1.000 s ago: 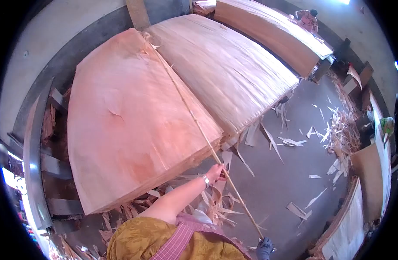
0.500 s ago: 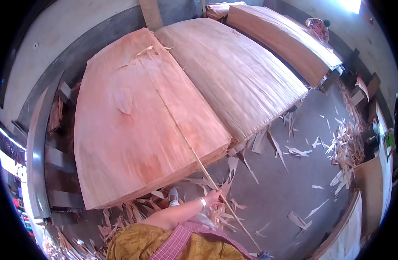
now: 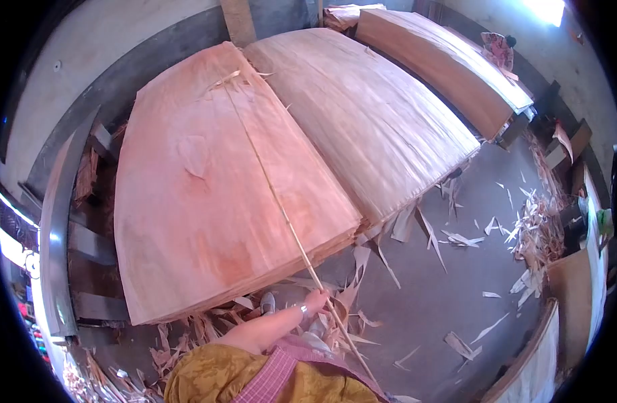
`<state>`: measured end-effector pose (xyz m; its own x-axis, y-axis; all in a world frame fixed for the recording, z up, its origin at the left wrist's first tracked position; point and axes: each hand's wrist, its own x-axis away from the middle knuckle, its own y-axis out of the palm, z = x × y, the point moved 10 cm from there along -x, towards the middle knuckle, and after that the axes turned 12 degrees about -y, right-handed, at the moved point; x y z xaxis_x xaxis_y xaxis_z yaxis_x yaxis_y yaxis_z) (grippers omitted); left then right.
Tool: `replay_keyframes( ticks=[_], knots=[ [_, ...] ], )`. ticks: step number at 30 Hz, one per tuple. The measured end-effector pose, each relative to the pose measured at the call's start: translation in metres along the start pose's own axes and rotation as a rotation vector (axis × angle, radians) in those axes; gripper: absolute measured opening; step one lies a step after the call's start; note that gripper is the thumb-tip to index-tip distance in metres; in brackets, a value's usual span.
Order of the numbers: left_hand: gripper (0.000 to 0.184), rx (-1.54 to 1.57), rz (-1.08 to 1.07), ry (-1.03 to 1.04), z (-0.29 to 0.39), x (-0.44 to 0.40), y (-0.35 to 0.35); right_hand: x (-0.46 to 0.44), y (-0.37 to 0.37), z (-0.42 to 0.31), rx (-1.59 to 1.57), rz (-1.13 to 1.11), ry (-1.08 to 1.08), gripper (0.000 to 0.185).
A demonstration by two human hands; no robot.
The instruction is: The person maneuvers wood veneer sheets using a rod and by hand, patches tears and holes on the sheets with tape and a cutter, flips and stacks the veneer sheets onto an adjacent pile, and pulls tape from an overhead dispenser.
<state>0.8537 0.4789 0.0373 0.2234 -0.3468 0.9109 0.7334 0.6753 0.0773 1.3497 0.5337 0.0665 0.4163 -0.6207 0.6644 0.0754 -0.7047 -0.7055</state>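
Long stick runs diagonally over the pinkish veneer stack, far end by a curled strip. I see the left hand wrapped around it, out past the stack's near edge, presumably for reach. Right hand's off my feed, can't tell. Pale stack alongside.

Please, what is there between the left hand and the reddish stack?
In the head view, the stick crosses that gap, from the left hand out over the reddish stack; loose strips lie on the floor below.
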Motion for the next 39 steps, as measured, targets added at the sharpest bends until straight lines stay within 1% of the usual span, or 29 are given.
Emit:
replay_keyframes(
  ticks=[1,2,5,7,9,10,13,16,19,21,22,23,25,28,29,30,31,33,36,39],
  knots=[
    [0.036,-0.031,0.032,0.068,0.001,0.007,-0.002,-0.001,-0.001,-0.003,-0.003,0.0,0.001,0.039],
    [0.037,0.019,-0.045,0.001,-0.014,0.001,0.003,-0.002,-0.001,-0.005,-0.004,-0.003,0.0,0.039],
    [0.036,0.035,-0.081,-0.33,-0.065,-0.033,0.0,-0.006,-0.006,-0.013,-0.001,-0.008,-0.008,0.039],
    [0.039,0.04,-0.198,-0.251,-0.058,-0.032,0.019,-0.006,-0.008,-0.012,0.002,-0.007,-0.005,0.039],
    [0.044,0.039,-0.309,-0.2,-0.068,-0.02,0.033,-0.006,-0.007,-0.012,0.003,-0.012,0.0,0.039],
    [0.045,0.014,-0.396,-0.277,-0.075,-0.005,0.046,-0.007,-0.008,-0.012,0.005,-0.014,0.0,0.039],
    [0.045,0.006,-0.532,-0.327,-0.116,0.001,0.077,-0.01,-0.012,-0.016,0.008,-0.016,-0.006,0.039],
    [0.045,0.022,-0.677,-0.452,-0.142,0.016,0.099,-0.01,-0.012,-0.016,0.004,-0.011,-0.005,0.039],
    [0.043,0.051,-0.559,-0.452,-0.133,-0.016,0.082,-0.01,-0.012,-0.015,-0.003,-0.013,-0.008,0.039],
    [0.038,0.077,-0.419,-0.356,-0.105,-0.038,0.043,-0.01,-0.01,-0.015,-0.011,-0.014,-0.01,0.039],
    [0.036,0.121,-0.36,-0.238,-0.081,-0.05,0.025,-0.009,-0.008,-0.015,-0.012,-0.008,-0.011,0.039],
    [0.034,0.099,-0.202,-0.245,-0.05,-0.028,0.005,-0.011,-0.007,-0.016,-0.019,-0.01,-0.018,0.039],
    [0.034,0.101,-0.209,-0.187,-0.04,-0.044,-0.008,-0.016,-0.005,-0.018,-0.024,-0.01,-0.028,0.039],
    [0.032,0.067,-0.413,-0.118,-0.065,-0.028,0.014,-0.022,-0.007,-0.023,-0.033,-0.011,-0.034,0.039],
    [0.034,0.067,-0.441,-0.084,-0.075,-0.008,0.024,-0.023,-0.006,-0.024,-0.031,-0.014,-0.036,0.039],
    [0.037,0.077,-0.439,-0.21,-0.078,0.027,0.035,-0.025,-0.006,-0.024,-0.03,-0.015,-0.038,0.039],
    [0.042,0.056,-0.557,-0.301,-0.102,0.031,0.05,-0.025,-0.005,-0.025,-0.031,-0.02,-0.039,0.039],
    [0.045,0.011,-0.649,-0.416,-0.138,0.036,0.068,-0.025,-0.005,-0.024,-0.035,-0.021,-0.039,0.039],
    [0.049,-0.049,-0.673,-0.355,-0.124,0.077,0.089,-0.025,-0.005,-0.024,-0.038,-0.017,-0.04,0.039],
    [0.049,-0.165,-0.821,-0.406,-0.135,0.083,0.101,-0.024,-0.003,-0.024,-0.043,-0.018,-0.039,0.039]
  ],
)
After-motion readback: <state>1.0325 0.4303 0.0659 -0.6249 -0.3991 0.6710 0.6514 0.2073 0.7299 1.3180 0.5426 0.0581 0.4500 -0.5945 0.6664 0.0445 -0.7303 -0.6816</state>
